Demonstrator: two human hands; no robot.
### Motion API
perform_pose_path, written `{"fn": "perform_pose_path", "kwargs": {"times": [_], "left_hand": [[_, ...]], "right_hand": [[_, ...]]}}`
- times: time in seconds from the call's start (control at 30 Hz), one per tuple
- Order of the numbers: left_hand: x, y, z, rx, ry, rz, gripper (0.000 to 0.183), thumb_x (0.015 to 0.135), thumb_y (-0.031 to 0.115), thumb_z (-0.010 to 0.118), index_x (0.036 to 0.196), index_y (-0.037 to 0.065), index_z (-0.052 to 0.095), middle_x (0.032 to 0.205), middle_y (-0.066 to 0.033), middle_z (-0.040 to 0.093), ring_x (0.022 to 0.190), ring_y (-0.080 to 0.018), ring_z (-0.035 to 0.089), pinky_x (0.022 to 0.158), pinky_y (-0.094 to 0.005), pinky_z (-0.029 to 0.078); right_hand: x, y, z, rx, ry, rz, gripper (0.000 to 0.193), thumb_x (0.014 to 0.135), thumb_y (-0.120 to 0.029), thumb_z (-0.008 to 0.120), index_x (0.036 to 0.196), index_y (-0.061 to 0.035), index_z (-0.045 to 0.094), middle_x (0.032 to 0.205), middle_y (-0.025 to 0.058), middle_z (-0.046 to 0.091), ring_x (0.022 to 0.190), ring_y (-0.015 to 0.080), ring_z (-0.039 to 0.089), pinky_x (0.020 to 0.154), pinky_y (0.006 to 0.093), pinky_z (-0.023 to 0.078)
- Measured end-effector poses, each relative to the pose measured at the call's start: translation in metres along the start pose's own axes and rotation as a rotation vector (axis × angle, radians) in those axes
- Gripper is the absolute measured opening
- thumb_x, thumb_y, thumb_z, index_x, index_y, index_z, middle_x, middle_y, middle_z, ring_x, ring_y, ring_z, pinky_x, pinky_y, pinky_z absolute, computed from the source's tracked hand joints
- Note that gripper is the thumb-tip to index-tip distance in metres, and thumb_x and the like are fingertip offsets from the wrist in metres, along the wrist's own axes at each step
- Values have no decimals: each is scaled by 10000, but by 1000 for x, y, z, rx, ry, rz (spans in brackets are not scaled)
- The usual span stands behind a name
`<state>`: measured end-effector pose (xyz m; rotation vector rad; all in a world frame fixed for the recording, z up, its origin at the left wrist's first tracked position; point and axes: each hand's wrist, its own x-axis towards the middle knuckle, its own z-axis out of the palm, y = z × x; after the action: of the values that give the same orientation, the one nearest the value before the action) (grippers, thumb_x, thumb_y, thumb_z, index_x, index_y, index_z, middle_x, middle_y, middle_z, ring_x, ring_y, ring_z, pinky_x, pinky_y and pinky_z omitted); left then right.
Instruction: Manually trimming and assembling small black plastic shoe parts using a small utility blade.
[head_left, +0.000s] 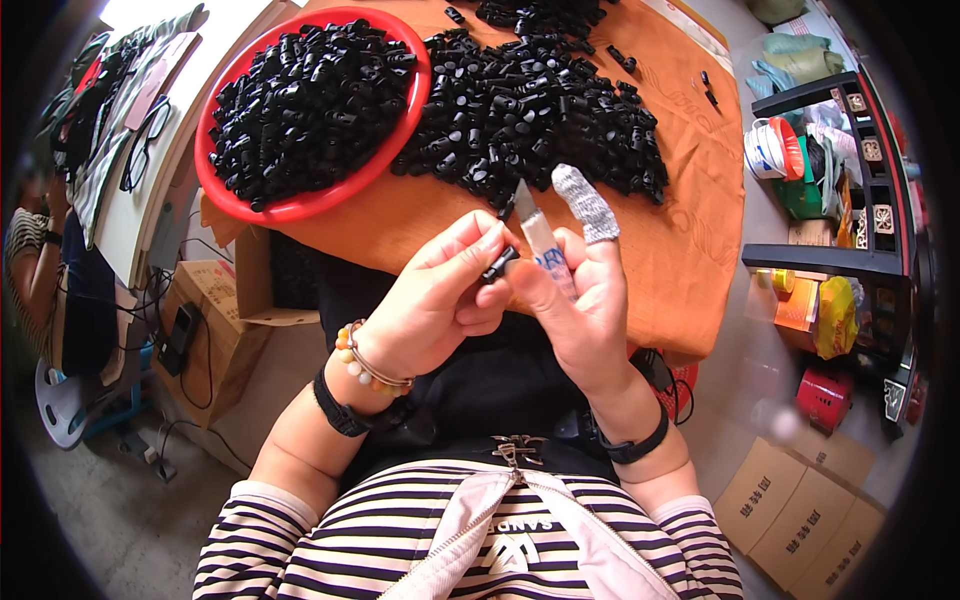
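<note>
The left hand pinches a small black cylindrical plastic piece between thumb and fingertips in front of the torso, while the right hand closes around the white handle of a pointed-blade knife, a grey knitted cover on one raised finger. A round red plastic basin, heaped with similar black pieces, stands on an orange cloth beside a loose black pile.

Lettering — on shirt, knife, cartons
</note>
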<state>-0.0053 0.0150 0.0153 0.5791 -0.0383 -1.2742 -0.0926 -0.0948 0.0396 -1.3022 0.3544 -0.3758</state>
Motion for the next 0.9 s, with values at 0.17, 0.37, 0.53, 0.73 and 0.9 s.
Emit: {"fn": "perform_pose_path", "kwargs": {"times": [0.17, 0.37, 0.53, 0.73, 0.9], "left_hand": [[-1, -4, -2, -11, -19, -36, 146, 966, 257, 437, 956, 127, 502, 660, 37, 428, 510, -25, 291, 452, -164, 241], [0, -3, 2, 30, 55, 29, 144, 967, 255, 435, 959, 124, 495, 662, 31, 426, 512, -24, 289, 449, -166, 240], [-2, -1, 5, 88, 56, 51, 108, 966, 230, 423, 965, 130, 462, 634, 27, 394, 490, -35, 283, 435, -167, 248], [-2, 0, 3, 72, 94, 141, 90, 961, 209, 431, 976, 128, 464, 647, 37, 399, 489, -24, 279, 432, -168, 238], [-4, 0, 1, 91, 86, 199, 74, 956, 200, 440, 963, 127, 455, 716, 59, 436, 501, 3, 284, 430, -151, 218]], "right_hand": [[6, 3, -3, 1, 4, 11, 552, 897, -59, 546, 1357, 8, 249, 869, 8, 529, 727, 18, 461, 657, 160, 378], [3, 6, -2, -31, -19, -15, 551, 892, -90, 575, 1343, 14, 277, 824, 1, 506, 661, 13, 432, 578, 149, 358], [6, 8, -10, -101, 8, -25, 515, 907, -104, 555, 1344, -1, 302, 878, -24, 512, 679, 0, 370, 606, 134, 301], [-6, 1, -11, 16, -95, 11, 456, 905, -90, 547, 1290, 43, 344, 976, 82, 586, 812, 77, 555, 770, 202, 441], [-10, -4, -10, -109, -182, 91, 450, 879, -45, 568, 1271, 47, 366, 961, 97, 588, 892, 100, 577, 774, 214, 460]]}}
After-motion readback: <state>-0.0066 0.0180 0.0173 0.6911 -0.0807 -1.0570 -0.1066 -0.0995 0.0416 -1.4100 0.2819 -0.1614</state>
